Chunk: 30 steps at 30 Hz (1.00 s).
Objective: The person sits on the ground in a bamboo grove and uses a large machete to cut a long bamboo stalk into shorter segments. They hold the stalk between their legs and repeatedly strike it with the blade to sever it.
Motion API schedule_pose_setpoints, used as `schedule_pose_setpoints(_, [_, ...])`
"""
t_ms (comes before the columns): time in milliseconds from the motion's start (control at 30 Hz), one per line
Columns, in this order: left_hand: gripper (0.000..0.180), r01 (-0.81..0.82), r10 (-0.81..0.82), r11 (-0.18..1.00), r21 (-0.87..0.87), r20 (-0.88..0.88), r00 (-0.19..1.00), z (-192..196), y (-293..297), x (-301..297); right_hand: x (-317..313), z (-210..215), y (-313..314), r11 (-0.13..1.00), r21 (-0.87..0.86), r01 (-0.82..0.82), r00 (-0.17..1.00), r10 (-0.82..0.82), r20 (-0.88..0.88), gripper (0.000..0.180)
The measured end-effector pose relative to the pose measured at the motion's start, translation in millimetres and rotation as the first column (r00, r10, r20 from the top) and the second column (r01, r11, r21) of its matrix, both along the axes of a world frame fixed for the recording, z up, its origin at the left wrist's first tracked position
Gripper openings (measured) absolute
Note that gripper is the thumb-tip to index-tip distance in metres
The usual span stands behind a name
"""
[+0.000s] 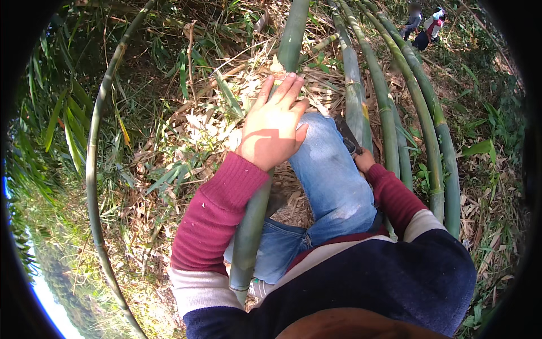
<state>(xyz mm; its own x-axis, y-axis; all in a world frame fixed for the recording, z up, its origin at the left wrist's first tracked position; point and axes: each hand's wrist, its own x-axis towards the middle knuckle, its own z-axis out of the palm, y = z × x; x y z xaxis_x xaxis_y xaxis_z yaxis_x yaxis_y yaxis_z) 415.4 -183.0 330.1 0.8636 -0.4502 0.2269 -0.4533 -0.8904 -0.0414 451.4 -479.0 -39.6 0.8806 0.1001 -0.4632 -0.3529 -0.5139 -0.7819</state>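
My left hand (275, 125) lies palm down on a thick green bamboo pole (252, 237), its fingers stretched forward and somewhat spread near a joint. The pole runs from beside my left thigh up past the top edge. To the right of my bent knee, my right hand (366, 160) is closed around the handle end of a dark, broad-bladed machete (346, 135). Part of that blade is hidden behind my jeans (333, 175), and its tip cannot be made out.
Several long bamboo poles (387, 118) lie side by side to my right. A thinner bamboo stem (93, 164) curves along the left. Dry leaves (209, 127) and green shoots cover the ground. Two people (423, 25) are far off at the upper right.
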Motion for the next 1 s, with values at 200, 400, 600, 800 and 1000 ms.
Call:
schedule_pose_setpoints(200, [0.091,-0.252,0.245,0.963,0.092,0.087,0.966,-7,-7,-1,4,-12,-1,0.998,-0.053,-0.036,0.999,0.035,-0.013,0.041])
schedule_pose_setpoints(400, [0.105,-0.577,0.508,0.768,-0.279,-0.285,0.813,9,16,-30,2,-17,-8,0.991,-0.133,0.009,0.976,0.020,0.215,0.057])
schedule_pose_setpoints(600, [0.060,-0.843,-0.240,0.107,-0.527,-0.837,0.493,-11,41,-67,33,188,48,0.964,0.265,0.031,0.870,-0.157,0.467,0.021])
schedule_pose_setpoints(800, [0.040,-0.852,-0.307,0.001,-0.524,-0.811,0.498,-8,38,-63,50,303,105,0.942,0.013,-0.336,0.416,0.136,0.899,0.027])
schedule_pose_setpoints(1000, [0.033,-0.837,-0.249,0.040,-0.545,-0.817,0.520,-5,33,-62,53,330,133,0.893,-0.282,-0.349,0.190,0.363,0.912,0.026])
